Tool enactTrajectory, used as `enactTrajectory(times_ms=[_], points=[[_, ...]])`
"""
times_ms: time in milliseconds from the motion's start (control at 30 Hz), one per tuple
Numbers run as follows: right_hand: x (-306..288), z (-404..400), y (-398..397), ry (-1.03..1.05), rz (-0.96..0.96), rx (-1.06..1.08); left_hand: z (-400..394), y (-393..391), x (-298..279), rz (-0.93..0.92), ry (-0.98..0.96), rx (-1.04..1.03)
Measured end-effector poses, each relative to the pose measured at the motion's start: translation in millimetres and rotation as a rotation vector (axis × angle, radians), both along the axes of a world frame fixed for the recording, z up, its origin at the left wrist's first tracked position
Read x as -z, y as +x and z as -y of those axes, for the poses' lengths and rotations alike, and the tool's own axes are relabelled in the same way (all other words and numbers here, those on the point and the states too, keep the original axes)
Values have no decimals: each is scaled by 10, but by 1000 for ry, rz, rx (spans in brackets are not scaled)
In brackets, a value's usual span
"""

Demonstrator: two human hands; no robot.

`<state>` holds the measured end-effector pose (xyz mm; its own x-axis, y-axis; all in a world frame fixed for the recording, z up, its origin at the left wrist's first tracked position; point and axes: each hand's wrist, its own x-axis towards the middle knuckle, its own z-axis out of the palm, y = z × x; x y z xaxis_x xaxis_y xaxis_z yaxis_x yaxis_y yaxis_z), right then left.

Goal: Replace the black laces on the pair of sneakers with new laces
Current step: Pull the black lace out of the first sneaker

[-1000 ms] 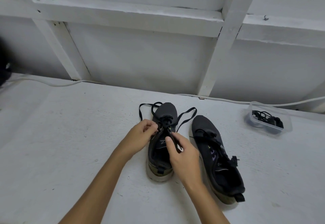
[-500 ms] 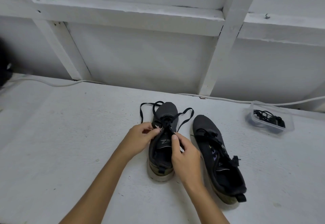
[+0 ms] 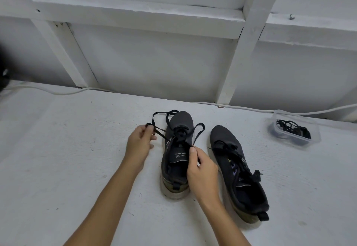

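Two dark sneakers stand on a white surface. The left sneaker [image 3: 178, 156] has its black lace [image 3: 199, 131] mostly loosened, with loops trailing past the toe. My left hand [image 3: 140, 145] pinches one strand of that lace out to the left of the shoe. My right hand [image 3: 201, 170] pinches the other strand just above the tongue. The right sneaker [image 3: 233, 166] lies beside it, still laced and knotted.
A clear plastic container [image 3: 313, 135] with black laces [image 3: 291, 128] in it sits at the right. A white cable [image 3: 251, 108] runs along the base of the white framed wall behind. A dark object shows at the far left edge.
My left hand has moved left, away from the shoe, drawing a lace strand out with it. My right hand stays at the tongue, holding the other strand.
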<state>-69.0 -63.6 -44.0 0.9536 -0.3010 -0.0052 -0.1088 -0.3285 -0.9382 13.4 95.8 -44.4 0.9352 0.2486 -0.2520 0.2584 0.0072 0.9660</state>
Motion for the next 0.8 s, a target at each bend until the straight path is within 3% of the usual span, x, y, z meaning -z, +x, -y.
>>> enactTrajectory(times_ms=[67, 167, 200, 267, 333, 400, 433, 567, 600, 700, 800], points=[[-10, -1, -2, -6, -3, 3, -50, 10, -7, -38, -37, 13], [-20, -8, 0, 8, -6, 12, -37, -131, 0, -105, 118, 437], [-20, -10, -2, 14, -5, 13, 0, -172, 6, -77, 144, 489], [-14, -9, -3, 12, 1, 15, 74, -193, 25, 15, 186, 418], [-9, -3, 0, 3, 6, 7, 88, -128, 26, 40, 185, 169], [-8, -6, 1, -2, 12, 1, 9, -42, -14, 32, 79, -95], [-7, -7, -1, -7, 11, 2, -49, -21, -28, 25, 36, -113], [-7, -11, 1, -14, 8, 6, -38, -161, -27, -46, 121, 452], [-8, -10, 1, -14, 10, 9, 1, -182, -3, -22, 162, 499], [-6, -7, 3, -13, 15, 10, 78, -138, 69, 84, 221, 270], [-5, -14, 6, -11, 10, 6, 12, -16, 10, 44, 2, -218]])
